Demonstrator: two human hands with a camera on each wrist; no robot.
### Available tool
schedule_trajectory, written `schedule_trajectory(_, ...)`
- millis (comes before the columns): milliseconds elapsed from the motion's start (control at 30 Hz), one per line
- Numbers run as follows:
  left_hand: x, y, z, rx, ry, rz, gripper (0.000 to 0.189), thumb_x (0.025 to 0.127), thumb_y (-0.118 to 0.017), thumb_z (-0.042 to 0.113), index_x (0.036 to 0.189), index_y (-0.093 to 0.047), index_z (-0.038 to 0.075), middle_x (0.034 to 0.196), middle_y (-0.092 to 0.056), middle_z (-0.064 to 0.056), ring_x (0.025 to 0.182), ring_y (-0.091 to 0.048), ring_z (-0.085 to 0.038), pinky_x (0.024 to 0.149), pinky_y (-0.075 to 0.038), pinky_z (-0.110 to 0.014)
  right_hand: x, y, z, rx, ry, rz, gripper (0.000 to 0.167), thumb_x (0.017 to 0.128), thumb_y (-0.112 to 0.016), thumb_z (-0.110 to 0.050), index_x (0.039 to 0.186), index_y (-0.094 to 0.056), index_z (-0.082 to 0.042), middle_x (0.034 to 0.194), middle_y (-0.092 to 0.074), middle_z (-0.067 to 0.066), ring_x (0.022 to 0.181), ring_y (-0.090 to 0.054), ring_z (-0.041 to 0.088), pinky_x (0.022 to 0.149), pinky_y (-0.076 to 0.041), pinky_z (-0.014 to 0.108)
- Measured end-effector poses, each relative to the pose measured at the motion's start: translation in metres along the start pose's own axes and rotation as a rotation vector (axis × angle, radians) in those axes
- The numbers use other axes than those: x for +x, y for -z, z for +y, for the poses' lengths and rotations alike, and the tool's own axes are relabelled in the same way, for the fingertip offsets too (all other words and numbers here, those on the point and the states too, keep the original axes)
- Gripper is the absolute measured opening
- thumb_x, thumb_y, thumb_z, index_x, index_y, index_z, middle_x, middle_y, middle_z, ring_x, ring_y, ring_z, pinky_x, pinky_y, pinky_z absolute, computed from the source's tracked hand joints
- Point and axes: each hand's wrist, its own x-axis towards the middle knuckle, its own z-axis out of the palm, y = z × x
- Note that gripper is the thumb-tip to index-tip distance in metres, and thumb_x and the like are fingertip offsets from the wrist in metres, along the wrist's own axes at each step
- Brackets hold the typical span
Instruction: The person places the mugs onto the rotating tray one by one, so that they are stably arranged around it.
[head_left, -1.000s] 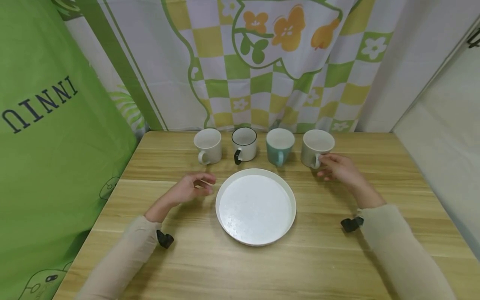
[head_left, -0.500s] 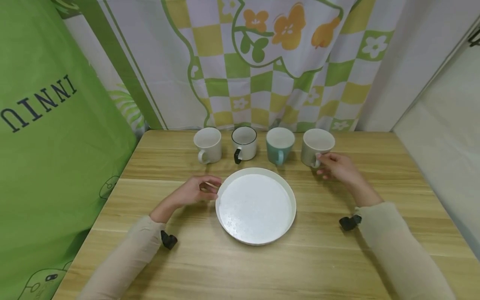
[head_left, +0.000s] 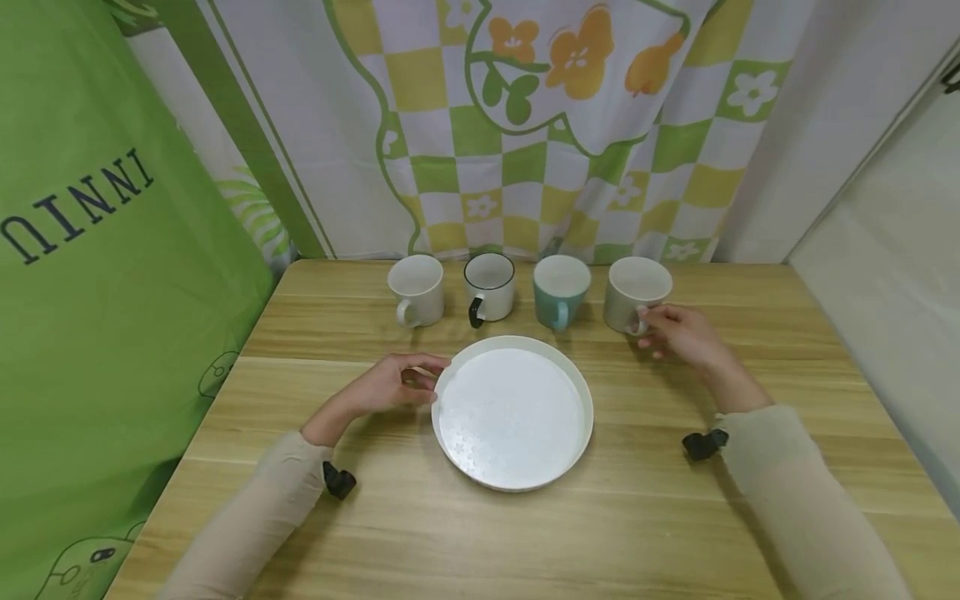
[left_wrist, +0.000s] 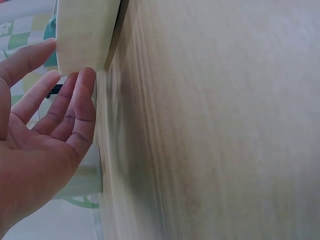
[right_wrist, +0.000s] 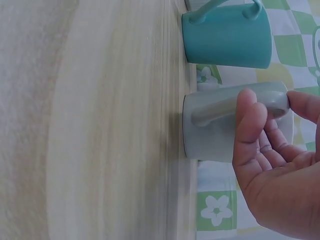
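Note:
A round white tray point(head_left: 513, 417) lies on the wooden table. At its left edge is my left hand point(head_left: 378, 385), fingertips right at the rim and fingers loosely bent. The left wrist view has the thumb and fingers point(left_wrist: 82, 100) against the tray's outer wall point(left_wrist: 86, 35). My right hand point(head_left: 686, 337) pinches the handle of a light grey mug point(head_left: 628, 287) at the right end of a row. In the right wrist view, thumb and fingers meet around that handle point(right_wrist: 215, 111), and the mug stands upright with its base at the tabletop.
Left of the grey mug stand a teal mug point(head_left: 561, 292), a white mug with a black rim and handle point(head_left: 491, 292), and a pale mug point(head_left: 417, 292). A checked curtain point(head_left: 510, 183) hangs behind the table point(head_left: 570, 542). Green fabric point(head_left: 127, 292) borders the left side.
My left hand has moved right, from beside the tray to its left rim. The right hand stays at the grey mug's handle. The tray and mugs look unmoved.

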Motion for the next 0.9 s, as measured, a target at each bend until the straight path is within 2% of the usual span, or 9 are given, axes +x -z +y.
schedule_trajectory(367, 0.000, 0.000, -0.002, -0.043, 0.026, -0.009, 0.056, 0.086, -0.075, 0.000, 0.138, -0.055, 0.000, 0.132, -0.060, -0.026, 0.109, -0.068, -0.035, 0.084, -0.059, -0.026, 0.002, 0.008, 0.001, 0.064, -0.010, -0.048, 0.058, 0.107, -0.045, -0.035, 0.140, -0.040, 0.012, 0.092, -0.067, -0.018, 0.082, -0.069, 0.002, 0.072, -0.059, 0.025)
schedule_trajectory(633, 0.000, 0.001, -0.002, -0.072, 0.073, -0.020, 0.057, 0.087, -0.074, 0.001, 0.140, -0.054, 0.001, 0.134, -0.059, -0.025, 0.112, -0.068, -0.035, 0.082, -0.059, -0.026, 0.002, 0.016, -0.001, 0.122, -0.014, -0.072, 0.046, 0.109, -0.040, -0.027, 0.132, -0.041, 0.012, 0.090, -0.067, -0.017, 0.080, -0.069, 0.001, 0.069, -0.057, 0.022)
schedule_trajectory(733, 0.001, 0.001, -0.003, -0.078, 0.074, -0.022, 0.058, 0.087, -0.074, 0.000, 0.141, -0.053, 0.001, 0.134, -0.059, -0.026, 0.112, -0.067, -0.036, 0.081, -0.059, -0.026, 0.002, 0.018, -0.001, 0.152, -0.021, -0.071, 0.045, 0.108, -0.043, -0.026, 0.132, -0.043, 0.013, 0.089, -0.068, -0.015, 0.079, -0.069, 0.001, 0.068, -0.057, 0.022)
schedule_trajectory(900, 0.000, 0.001, -0.003, -0.086, 0.067, -0.022, 0.058, 0.087, -0.074, 0.000, 0.141, -0.053, 0.000, 0.133, -0.059, -0.027, 0.113, -0.067, -0.039, 0.081, -0.059, -0.026, 0.009, 0.023, 0.009, 0.211, 0.023, -0.072, 0.035, 0.105, -0.050, -0.028, 0.117, -0.057, 0.004, 0.089, -0.070, -0.009, 0.077, -0.070, 0.005, 0.066, -0.058, 0.022)
